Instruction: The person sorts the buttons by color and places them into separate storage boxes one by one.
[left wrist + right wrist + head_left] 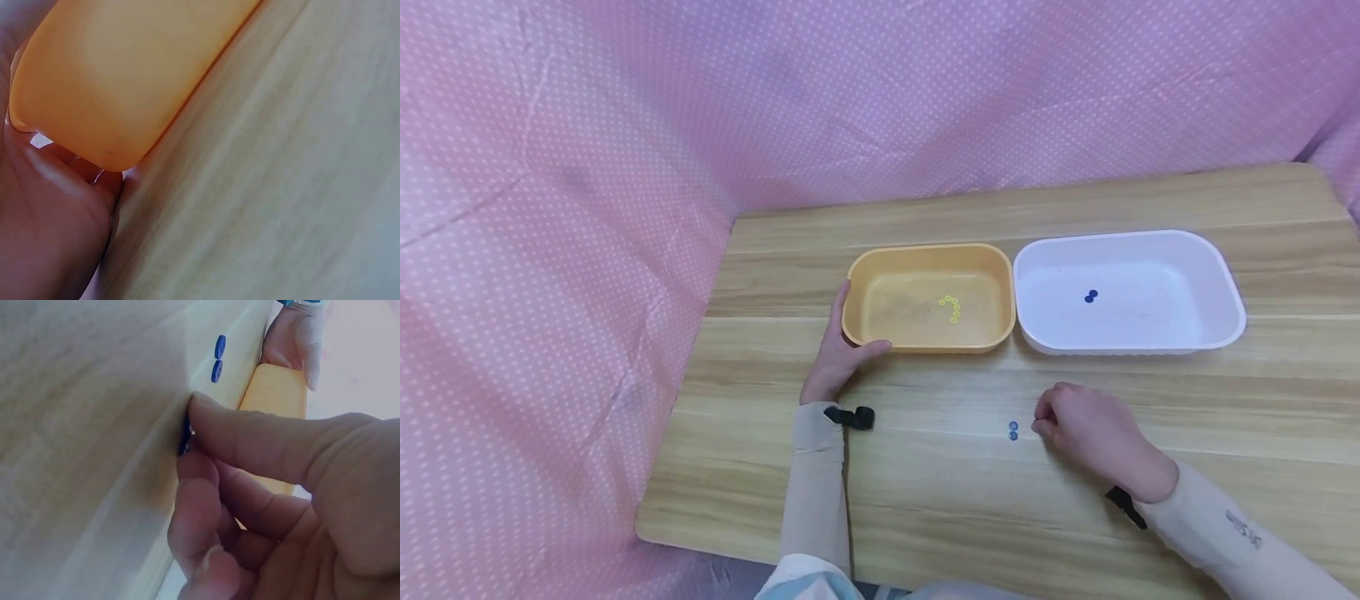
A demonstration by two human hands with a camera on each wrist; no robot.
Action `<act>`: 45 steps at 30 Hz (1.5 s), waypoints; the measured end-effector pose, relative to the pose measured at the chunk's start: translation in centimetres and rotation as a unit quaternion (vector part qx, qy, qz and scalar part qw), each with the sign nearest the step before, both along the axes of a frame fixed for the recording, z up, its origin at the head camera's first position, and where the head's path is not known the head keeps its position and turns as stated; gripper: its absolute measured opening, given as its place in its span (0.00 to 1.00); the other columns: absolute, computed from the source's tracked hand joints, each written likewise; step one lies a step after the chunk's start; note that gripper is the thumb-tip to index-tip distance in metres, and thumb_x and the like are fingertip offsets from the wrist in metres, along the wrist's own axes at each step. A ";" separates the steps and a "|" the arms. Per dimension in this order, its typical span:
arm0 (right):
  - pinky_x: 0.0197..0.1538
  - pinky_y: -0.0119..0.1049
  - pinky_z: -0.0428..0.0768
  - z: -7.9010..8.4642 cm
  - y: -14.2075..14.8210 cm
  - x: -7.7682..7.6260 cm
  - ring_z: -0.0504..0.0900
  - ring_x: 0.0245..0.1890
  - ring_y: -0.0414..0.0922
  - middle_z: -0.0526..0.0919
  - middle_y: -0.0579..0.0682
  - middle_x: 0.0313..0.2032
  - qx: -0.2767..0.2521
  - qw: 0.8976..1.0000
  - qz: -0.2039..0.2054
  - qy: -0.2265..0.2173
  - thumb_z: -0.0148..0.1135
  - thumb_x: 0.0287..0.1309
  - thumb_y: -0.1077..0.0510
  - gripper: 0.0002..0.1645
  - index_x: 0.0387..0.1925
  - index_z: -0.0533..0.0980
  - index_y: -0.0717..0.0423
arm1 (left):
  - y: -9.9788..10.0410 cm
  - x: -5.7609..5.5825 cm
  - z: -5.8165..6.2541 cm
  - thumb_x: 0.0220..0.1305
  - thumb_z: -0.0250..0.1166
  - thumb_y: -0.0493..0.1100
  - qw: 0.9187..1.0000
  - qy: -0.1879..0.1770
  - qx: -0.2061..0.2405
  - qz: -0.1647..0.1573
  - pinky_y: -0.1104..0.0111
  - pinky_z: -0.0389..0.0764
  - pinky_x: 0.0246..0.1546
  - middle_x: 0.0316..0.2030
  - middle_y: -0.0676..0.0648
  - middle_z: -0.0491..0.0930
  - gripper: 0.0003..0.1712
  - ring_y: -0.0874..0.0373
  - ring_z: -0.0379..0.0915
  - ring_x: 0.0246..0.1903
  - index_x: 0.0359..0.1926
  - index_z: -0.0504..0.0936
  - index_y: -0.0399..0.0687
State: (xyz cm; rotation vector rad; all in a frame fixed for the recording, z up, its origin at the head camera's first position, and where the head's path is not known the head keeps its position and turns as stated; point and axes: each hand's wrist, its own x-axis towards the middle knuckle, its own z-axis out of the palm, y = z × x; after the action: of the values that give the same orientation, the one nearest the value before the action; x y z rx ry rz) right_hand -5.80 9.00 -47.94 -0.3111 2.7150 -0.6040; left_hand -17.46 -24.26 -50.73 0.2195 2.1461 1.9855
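The left hand (pixel 838 354) grips one orange tub (pixel 887 307) at nine o'clock; the right hand (pixel 1093 429) pinches a blue piece (pixel 185 434) by the tabletop (pixel 940 483), two buttons (pixel 1013 426) at its nine o'clock. One white tub (pixel 1172 304), at one o'clock, holds two discs (pixel 1089 299).

Orange tub (pixel 895 308), white tub (pixel 1157 304), yellow rings (pixel 956 314), blue discs (pixel 220 347), pink white-dotted cloth (pixel 587 208), wood-grained table (pixel 925 483), beige sleeves (pixel 817 492)
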 end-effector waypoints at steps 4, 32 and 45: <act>0.23 0.37 0.72 0.2 -0.2 0.2 0.71 0.21 0.40 0.74 0.43 0.22 0.029 0.999 0.023 0.037 0.66 0.48 0.62 0.05 0.21 0.79 0.50 | 0.1 0.0 0.2 0.42 0.78 0.39 1.000 0.000 -0.002 0.002 0.54 0.57 0.63 0.71 0.48 0.48 0.67 0.45 0.54 0.64 0.74 0.42 0.61; 0.17 0.38 0.69 0.0 0.0 1.2 0.68 0.16 0.44 0.68 0.47 0.17 0.098 0.978 0.093 0.160 0.65 0.43 0.67 0.08 0.17 0.74 0.57 | 0.2 0.3 0.5 0.41 0.78 0.36 1.000 0.007 0.001 0.002 0.51 0.56 0.63 0.71 0.45 0.48 0.67 0.42 0.53 0.64 0.74 0.42 0.58; 0.15 0.38 0.69 0.1 -0.1 1.6 0.68 0.16 0.45 0.67 0.50 0.17 0.120 0.976 0.084 0.159 0.63 0.44 0.72 0.07 0.20 0.75 0.60 | 0.1 0.3 0.4 0.42 0.78 0.36 1.000 0.009 -0.002 0.005 0.53 0.56 0.63 0.71 0.48 0.48 0.67 0.44 0.53 0.65 0.74 0.42 0.60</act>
State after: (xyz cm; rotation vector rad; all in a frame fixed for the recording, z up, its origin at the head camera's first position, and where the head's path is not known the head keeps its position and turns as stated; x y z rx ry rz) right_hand -4.18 8.91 -47.84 -0.6116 2.9822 -0.1861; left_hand -17.16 -24.14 -50.33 0.2261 2.1660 1.9916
